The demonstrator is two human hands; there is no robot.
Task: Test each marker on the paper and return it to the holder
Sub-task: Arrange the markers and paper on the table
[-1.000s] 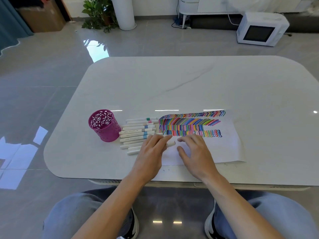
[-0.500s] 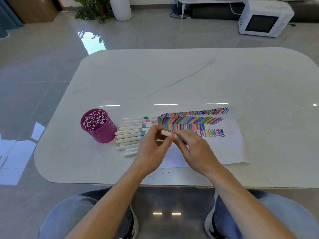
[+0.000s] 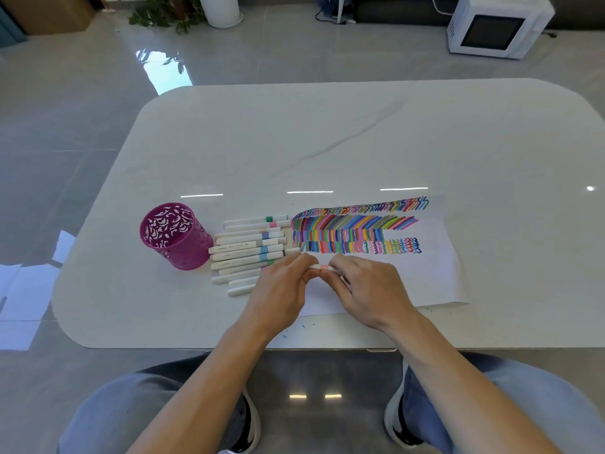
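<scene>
Head view: a second ago both hands lay flat on the paper with the fingers spread. Since then they have come together and lifted a marker (image 3: 322, 267) off the sheet, and the camera has tipped further down. The left hand (image 3: 281, 291) pinches the white end of the marker between its curled fingers (image 3: 307, 261) and thumb. The right hand (image 3: 368, 291) grips the other end, with its fingers (image 3: 339, 263) curled over the barrel. Only a short stretch with a pink band shows between the two grips. The marker lies roughly level, just above the near left part of the paper (image 3: 435, 276).

Just beyond the fingers run rows of coloured test strokes (image 3: 357, 232) across the far half of the sheet. Left of the left fingers, the loose markers (image 3: 247, 253) lie side by side on the desk (image 3: 327, 142), and the nearest ones are partly hidden under that hand. Further left again, just beside the row, the pink perforated holder (image 3: 173, 237) stands upright, and nothing shows inside it.

Far beyond the hands, a white appliance (image 3: 497, 26) and a potted plant (image 3: 163, 14) stand on the floor. Below the wrists are the person's knees in blue-grey trousers.
</scene>
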